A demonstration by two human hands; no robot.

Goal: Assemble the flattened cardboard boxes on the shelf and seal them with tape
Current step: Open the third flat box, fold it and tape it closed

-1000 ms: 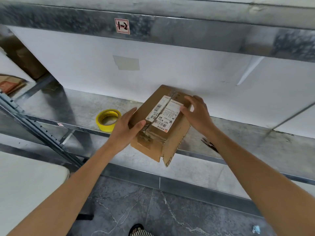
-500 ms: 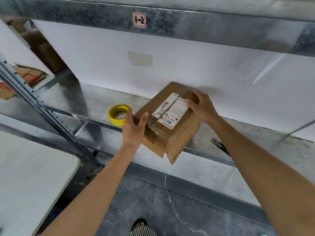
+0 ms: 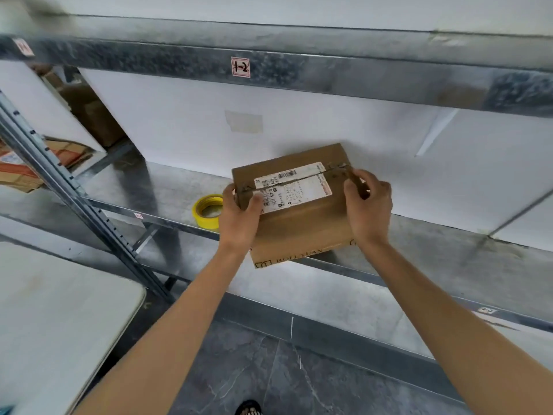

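Cardboard box (image 3: 302, 226) at the front edge of the metal shelf (image 3: 434, 247), about midway along it, bottom front corner reaching out past the shelf's lip; resting there or lifted clear of the shelf, cannot tell. Top flaps closed, meeting in a seam across the top, with a white shipping label (image 3: 299, 187) split along that seam. Printed lettering along the bottom of the front face. Left hand (image 3: 239, 217) holding the box's left end, thumb laid on top over the barcode end of the label, fingers wrapped round the side and out of sight. Right hand (image 3: 369, 205) gripping the right end, fingers curled over the top edge by the seam, thumb pressed on the top. Both forearms stretched up from below the shelf's front. Yellow tape roll (image 3: 206, 223) lying flat on the shelf at its front edge, left of the middle, its right rim hidden behind the left hand; touching the box or not, cannot tell. White wall panel at the back of the shelf. Above the shelf, a metal beam (image 3: 359, 76) bearing a small sign marked 1-2 (image 3: 240, 66). At the shelf's left end, a slanting perforated post (image 3: 74, 205), and beyond it flattened cardboard (image 3: 21, 172) in the next bay. Below and left of the shelf, a pale tabletop (image 3: 59, 310); under the shelf's front, dark stone floor (image 3: 269, 369).
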